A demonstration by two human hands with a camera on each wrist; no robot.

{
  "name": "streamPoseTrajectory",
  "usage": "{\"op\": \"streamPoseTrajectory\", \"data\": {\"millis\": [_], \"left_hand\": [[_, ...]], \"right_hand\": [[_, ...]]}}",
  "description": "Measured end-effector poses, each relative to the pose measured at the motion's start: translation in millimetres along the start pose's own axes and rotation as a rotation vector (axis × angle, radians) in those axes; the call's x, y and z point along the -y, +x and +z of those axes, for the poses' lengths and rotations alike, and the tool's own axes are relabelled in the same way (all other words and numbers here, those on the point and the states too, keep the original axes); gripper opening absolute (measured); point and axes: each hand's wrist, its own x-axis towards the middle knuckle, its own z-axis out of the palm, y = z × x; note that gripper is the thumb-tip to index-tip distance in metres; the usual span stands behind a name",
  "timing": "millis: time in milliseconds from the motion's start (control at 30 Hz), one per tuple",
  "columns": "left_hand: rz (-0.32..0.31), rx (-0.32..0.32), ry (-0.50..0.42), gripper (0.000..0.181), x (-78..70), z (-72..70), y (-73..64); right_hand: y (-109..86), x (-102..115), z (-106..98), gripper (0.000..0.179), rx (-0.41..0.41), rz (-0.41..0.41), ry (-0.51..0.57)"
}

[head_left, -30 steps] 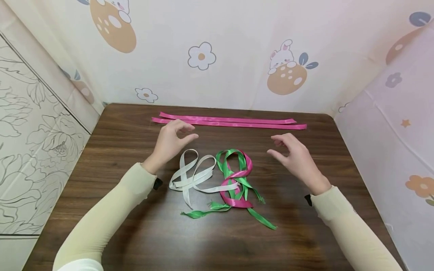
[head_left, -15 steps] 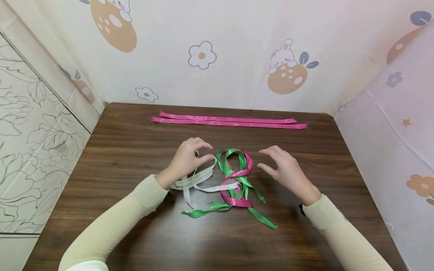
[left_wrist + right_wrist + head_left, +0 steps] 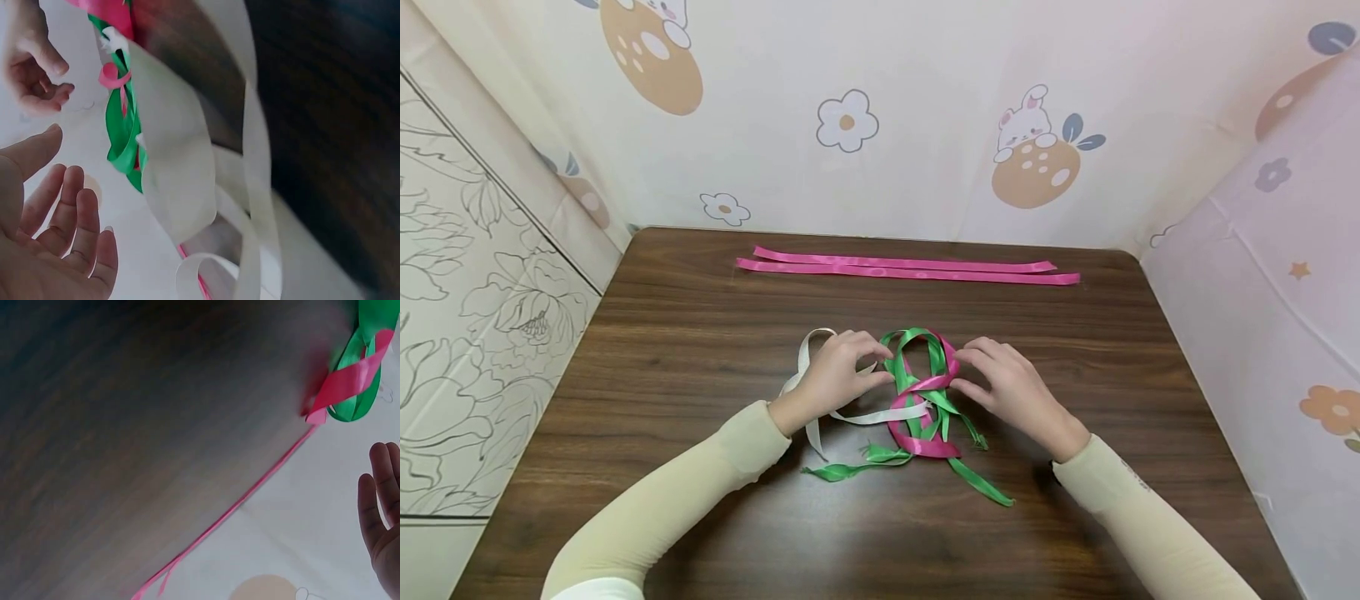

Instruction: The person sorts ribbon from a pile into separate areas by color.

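Note:
In the head view, a white ribbon (image 3: 880,417), a green ribbon (image 3: 936,358) and a pink ribbon (image 3: 934,383) lie looped in one loose tangle mid-table. My left hand (image 3: 838,379) is over the white loops, its fingertips right at the left edge of the green loop. From the other side my right hand (image 3: 1011,392) brings its fingertips close to the pink curve. Both hands have relaxed, parted fingers with nothing gripped. The left wrist view shows wide white ribbon (image 3: 175,144) close up, beside my left hand's spread fingers (image 3: 69,215).
Two straight pink ribbons (image 3: 910,273) lie side by side along the back of the dark wooden table (image 3: 700,325). A patterned curtain (image 3: 925,125) hangs right behind the table's rear edge, with another curtain side (image 3: 1247,292) at the right.
My left hand has moved right and toward me, from near the straight pink ribbons to the tangle. The right hand has moved left and toward me. The ribbons have stayed in place.

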Motion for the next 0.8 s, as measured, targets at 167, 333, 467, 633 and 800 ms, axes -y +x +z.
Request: {"op": "streamPoseTrajectory", "data": {"millis": [167,333,467,633,800], "left_hand": [[-0.002,0.026,0.048,0.026,-0.3,10.8,-0.5],[0.001,0.049,0.098,0.024,-0.5,20.5,-1.6],[0.017,0.056,0.106,0.023,0.1,26.8,-1.4],[-0.007,0.082,0.148,0.023,-2.3,31.0,-0.2],[-0.003,0.122,0.228,0.021,-3.0,36.3,1.9]], "right_hand": [[0.1,2,5,0.048,0.033,-0.006,-0.009],[0.3,3,11,0.045,0.063,-0.021,-0.017],[0.9,5,15,0.042,0.101,-0.019,-0.011],[3.2,3,20,0.041,0.116,-0.061,-0.023],[6.5,2,26,0.038,0.13,-0.113,-0.051]]}}
